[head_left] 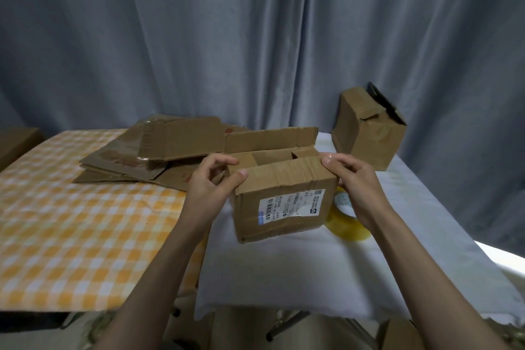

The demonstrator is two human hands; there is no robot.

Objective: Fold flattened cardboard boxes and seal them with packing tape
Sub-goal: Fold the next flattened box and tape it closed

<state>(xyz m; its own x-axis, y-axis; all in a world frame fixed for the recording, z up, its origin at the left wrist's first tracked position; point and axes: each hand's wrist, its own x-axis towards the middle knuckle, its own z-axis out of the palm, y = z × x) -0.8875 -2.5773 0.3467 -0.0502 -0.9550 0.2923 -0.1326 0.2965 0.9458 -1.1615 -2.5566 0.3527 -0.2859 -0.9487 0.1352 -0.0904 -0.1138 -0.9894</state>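
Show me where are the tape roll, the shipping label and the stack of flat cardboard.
tape roll (348,226): head view, on its yellowish side wall.
shipping label (291,206): head view, on the label's white middle.
stack of flat cardboard (181,138): head view, on the top sheet.

Non-task surroundings
Pleated grey-blue curtain (255,37) behind; orange-and-white checked tablecloth (71,221) left, plain white cloth (284,270) right, edges touching.

shipping label (291,203) on box (284,207), print illegible

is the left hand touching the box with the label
Touching. The head view shows the left hand gripping the labelled box at its top left corner, thumb lying on the near flap.
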